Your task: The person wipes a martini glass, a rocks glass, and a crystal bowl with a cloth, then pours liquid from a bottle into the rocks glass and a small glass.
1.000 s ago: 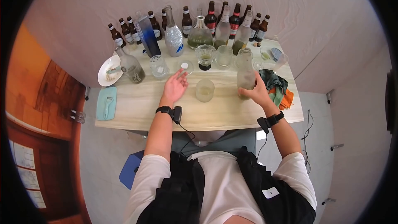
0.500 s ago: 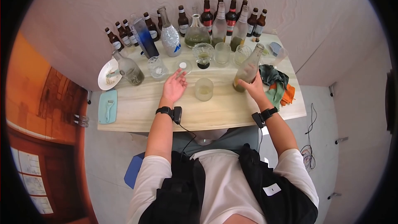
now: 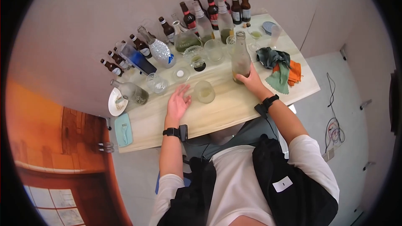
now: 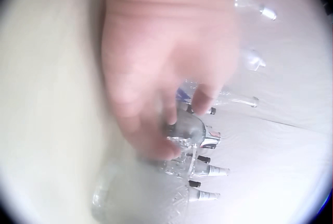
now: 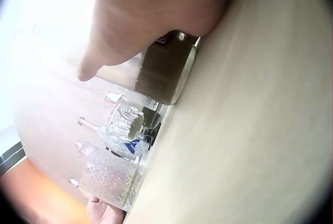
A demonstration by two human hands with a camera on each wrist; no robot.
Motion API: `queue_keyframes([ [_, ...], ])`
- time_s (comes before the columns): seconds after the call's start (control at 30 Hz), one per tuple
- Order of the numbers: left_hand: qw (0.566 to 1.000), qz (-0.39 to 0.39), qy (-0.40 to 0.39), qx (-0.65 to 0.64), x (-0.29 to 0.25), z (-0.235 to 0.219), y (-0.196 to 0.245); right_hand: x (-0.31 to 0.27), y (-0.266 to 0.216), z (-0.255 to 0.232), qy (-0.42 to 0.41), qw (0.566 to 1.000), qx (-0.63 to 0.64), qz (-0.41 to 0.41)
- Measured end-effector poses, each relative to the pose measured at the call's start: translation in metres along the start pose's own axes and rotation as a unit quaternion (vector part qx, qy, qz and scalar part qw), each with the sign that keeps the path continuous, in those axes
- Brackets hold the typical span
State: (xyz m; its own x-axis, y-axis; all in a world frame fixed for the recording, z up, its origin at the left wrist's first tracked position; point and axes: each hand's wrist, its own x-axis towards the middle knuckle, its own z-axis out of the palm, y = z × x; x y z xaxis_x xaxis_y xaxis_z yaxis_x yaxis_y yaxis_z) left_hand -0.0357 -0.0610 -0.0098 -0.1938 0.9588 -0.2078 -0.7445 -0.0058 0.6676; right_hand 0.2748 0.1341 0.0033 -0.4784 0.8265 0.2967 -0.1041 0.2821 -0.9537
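Note:
My right hand (image 3: pixel 252 81) grips the lower part of a clear glass bottle (image 3: pixel 240 54), thumb across its front. The bottle stands nearly upright; in the right wrist view its liquid (image 5: pixel 164 70) looks dark and its base is right at the tabletop. To its left is a short glass tumbler (image 3: pixel 204 92) with a little pale yellow-green liquid. My left hand (image 3: pixel 179 104) lies beside the tumbler, palm turned up, fingers loosely bent and holding nothing. Just beyond those fingers is a small clear dish with a white round piece (image 3: pixel 180 73).
Brown beer bottles (image 3: pixel 212 12) line the back, with a glittery bottle (image 3: pixel 159 52), a blue bottle (image 3: pixel 138 58) and a green-filled decanter (image 3: pixel 186 42) before them. Cloths (image 3: pixel 278 69) lie at right. A white bowl (image 3: pixel 118 105) and a teal board (image 3: pixel 122 127) sit at left.
The head view has swung round, so the table appears slanted. The bottle in my right hand, leaning right half a second ago, now stands nearly upright. My left hand stays by the tumbler.

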Motion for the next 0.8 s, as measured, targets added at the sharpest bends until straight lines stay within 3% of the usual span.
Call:
queue_keyframes([
  [0.13,0.997,-0.015,-0.02,0.08,-0.015,0.016,-0.004,-0.001,0.003,-0.001,0.002,1.0,0.021,0.015],
  [0.27,0.994,-0.042,-0.035,0.093,-0.027,0.069,-0.011,0.0,-0.001,-0.003,-0.023,0.999,0.013,0.044],
  [0.37,0.978,-0.073,-0.028,0.196,-0.022,0.083,-0.017,0.001,0.002,-0.003,-0.025,0.999,0.015,0.04],
  [0.53,0.918,-0.034,0.024,0.395,-0.016,0.089,-0.033,0.001,0.003,-0.004,-0.027,0.999,0.013,0.033],
  [0.6,0.915,-0.027,0.037,0.4,-0.008,0.084,-0.04,0.002,0.007,-0.002,-0.004,1.0,0.018,0.003],
  [0.8,0.893,0.034,0.067,0.444,-0.007,0.087,-0.047,0.001,0.004,-0.002,-0.007,1.0,0.019,0.013],
])
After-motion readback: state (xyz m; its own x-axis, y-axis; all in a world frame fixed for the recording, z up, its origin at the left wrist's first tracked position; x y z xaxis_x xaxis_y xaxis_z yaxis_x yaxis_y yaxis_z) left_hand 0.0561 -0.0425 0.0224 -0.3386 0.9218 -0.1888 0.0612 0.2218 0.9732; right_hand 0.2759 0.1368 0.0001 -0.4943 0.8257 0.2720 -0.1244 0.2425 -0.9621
